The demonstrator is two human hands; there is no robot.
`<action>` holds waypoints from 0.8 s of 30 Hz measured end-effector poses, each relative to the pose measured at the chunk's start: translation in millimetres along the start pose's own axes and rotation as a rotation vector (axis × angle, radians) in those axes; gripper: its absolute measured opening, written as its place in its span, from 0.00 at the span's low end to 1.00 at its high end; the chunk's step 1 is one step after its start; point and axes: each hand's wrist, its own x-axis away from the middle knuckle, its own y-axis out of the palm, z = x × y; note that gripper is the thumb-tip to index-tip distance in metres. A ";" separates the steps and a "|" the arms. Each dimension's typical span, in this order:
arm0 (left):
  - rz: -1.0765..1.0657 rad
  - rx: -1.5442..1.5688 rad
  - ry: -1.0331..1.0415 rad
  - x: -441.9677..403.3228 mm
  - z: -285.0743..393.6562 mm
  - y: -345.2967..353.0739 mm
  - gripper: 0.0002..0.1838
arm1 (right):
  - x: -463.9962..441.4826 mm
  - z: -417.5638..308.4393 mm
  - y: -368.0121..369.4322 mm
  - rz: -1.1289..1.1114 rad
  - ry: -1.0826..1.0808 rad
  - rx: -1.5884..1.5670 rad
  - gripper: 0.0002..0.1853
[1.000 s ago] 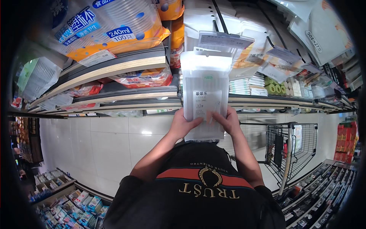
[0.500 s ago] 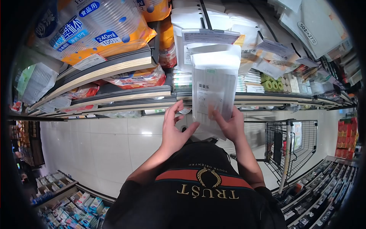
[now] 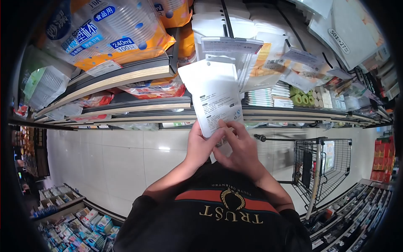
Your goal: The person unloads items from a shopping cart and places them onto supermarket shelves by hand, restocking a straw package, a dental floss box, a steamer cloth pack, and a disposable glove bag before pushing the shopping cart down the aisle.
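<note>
A white packet (image 3: 216,94) with small dark print stands tilted in front of the shelf, its printed text side toward me. My left hand (image 3: 202,144) grips its lower left edge, thumb across the front. On the lower right, my right hand (image 3: 238,145) holds the packet with its fingers close to the left thumb. Both hands nearly touch each other. Just behind the packet's top hang similar packets under a price label (image 3: 231,45).
At the upper left, a bag of plastic cups (image 3: 113,31) lies on a wood-edged shelf (image 3: 121,77). A black wire shopping cart (image 3: 321,168) stands to the right on the tiled floor (image 3: 121,168). Boxed goods (image 3: 86,227) fill the lower left.
The packet has been turned from its clear front to its white printed back. My left hand let go of it, opened, and has now taken hold again.
</note>
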 end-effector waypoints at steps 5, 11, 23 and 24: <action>0.047 0.070 -0.033 -13.3 -18.5 -14.4 0.16 | 4.1 3.5 6.1 0.028 0.014 0.004 0.34; 0.018 0.063 0.027 -17.4 -15.6 -29.6 0.14 | -6.1 30.4 -3.8 0.260 0.069 0.062 0.33; -0.123 -0.092 -0.028 -24.2 -15.1 -38.4 0.14 | -68.3 56.5 -11.9 0.169 0.520 -0.973 0.16; -0.138 -0.097 -0.040 -25.3 -12.4 -37.7 0.13 | -70.4 56.4 -10.1 0.170 0.519 -0.970 0.16</action>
